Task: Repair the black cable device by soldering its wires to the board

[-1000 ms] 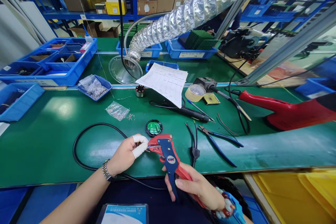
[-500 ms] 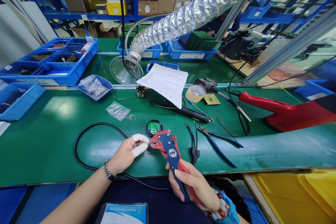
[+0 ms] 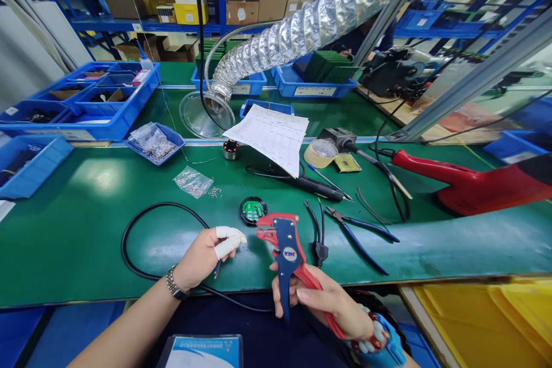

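My left hand (image 3: 206,256), with white finger cots on the thumb and forefinger, pinches a wire of the black cable (image 3: 125,244). Coloured wire ends (image 3: 217,269) hang below those fingers. My right hand (image 3: 323,299) is wrapped round the handles of a red and blue wire stripper (image 3: 288,244). Its handles are spread, and its jaws sit a little right of my left fingertips, apart from the wire. Just behind the jaws lies a round black housing with a green circuit board (image 3: 253,209).
Diagonal cutters (image 3: 353,233) and a black plug lead (image 3: 319,250) lie to the right. Behind are a screwdriver-like black tool (image 3: 317,187), a paper sheet (image 3: 271,135) and a bag of small parts (image 3: 193,182). A red heat gun (image 3: 470,184) rests at far right; a foil duct (image 3: 302,31) hangs overhead.
The wire has come out of the stripper's jaws. The stripper has shifted slightly right and turned more upright, its handles wider apart. My left hand has drawn slightly left and down.
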The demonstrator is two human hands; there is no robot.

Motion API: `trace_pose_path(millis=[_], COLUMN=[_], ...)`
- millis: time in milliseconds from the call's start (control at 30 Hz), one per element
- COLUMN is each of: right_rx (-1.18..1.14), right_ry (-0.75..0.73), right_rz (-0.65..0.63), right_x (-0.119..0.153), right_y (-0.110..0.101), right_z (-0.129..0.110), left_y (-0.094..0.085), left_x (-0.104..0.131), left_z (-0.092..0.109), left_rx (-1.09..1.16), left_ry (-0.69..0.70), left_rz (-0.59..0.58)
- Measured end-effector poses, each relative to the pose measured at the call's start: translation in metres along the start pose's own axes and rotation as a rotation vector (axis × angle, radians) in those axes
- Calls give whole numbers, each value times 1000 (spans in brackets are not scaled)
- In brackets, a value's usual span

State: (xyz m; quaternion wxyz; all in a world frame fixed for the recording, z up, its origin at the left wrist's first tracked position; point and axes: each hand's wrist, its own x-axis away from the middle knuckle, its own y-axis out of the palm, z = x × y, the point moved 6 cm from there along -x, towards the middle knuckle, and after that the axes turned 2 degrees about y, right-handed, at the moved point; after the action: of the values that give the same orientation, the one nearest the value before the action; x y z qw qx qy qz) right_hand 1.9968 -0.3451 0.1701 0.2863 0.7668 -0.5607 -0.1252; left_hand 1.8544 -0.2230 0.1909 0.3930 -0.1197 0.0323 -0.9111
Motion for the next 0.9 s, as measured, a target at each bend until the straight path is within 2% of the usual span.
trace_pose_path(millis=[100,200,900], right_rx=[42,34,43], right_ry=[16,32,57], right_rz=[-52,-45,-57], right_x=[-2,-4,-4], right_y=[5,6,2], right_z=[1,3,6], left_y=[3,7,6], left_x=[1,0,-3], left_z=[9,15,30], left_rx=[-89,-123,-439], left_ry=[33,66,169], left_rz=[-39,-76,-197])
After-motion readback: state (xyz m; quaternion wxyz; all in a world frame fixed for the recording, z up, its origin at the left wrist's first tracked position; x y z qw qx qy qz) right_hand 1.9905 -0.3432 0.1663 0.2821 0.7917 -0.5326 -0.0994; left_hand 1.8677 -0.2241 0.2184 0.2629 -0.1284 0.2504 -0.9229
